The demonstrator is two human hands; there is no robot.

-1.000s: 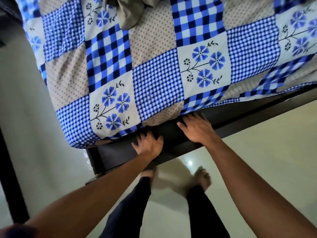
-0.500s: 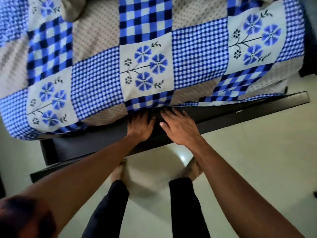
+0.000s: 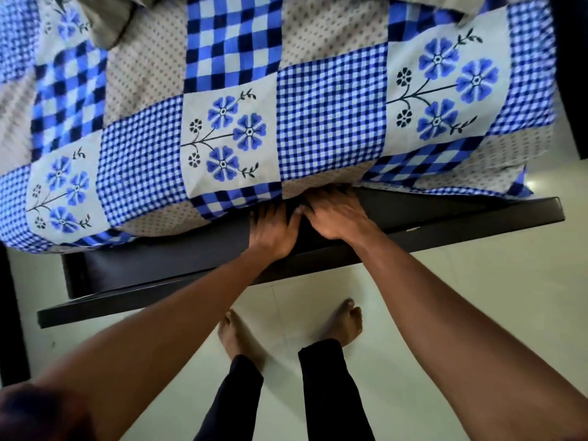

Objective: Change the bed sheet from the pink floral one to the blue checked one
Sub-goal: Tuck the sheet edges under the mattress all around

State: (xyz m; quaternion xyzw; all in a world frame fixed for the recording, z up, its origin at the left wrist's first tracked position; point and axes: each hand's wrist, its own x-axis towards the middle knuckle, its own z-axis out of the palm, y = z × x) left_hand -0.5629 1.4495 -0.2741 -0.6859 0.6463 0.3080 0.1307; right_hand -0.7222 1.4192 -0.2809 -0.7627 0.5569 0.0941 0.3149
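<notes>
Along the near edge of the bed, we lay both hands flat on the dark bed frame (image 3: 159,268), side by side and almost touching. Our left hand (image 3: 270,230) rests palm down with straight fingers, its tips meeting the lower hem of the blue checked sheet (image 3: 331,128). Our right hand (image 3: 334,214) sits just beside it and a little further in, fingers spread and straight, reaching to the fold where the sheet curves under the mattress side; we cannot tell how far the tips go beneath the cloth. Neither hand pinches any fabric. The sheet covers the whole top of the bed in front of us, a patchwork of large checks, small gingham, dotted beige squares and panels of blue flowers on dark stems. It wraps down over the side directly above our knuckles, and to the right of our hands its hem lies loose over the rail, ending in a small drooping corner (image 3: 518,189). A crumpled grey cloth (image 3: 117,17) lies on the sheet at the far left. Below the frame our bare feet (image 3: 345,323) and dark trouser legs (image 3: 327,393) stand on the pale floor (image 3: 477,281).
</notes>
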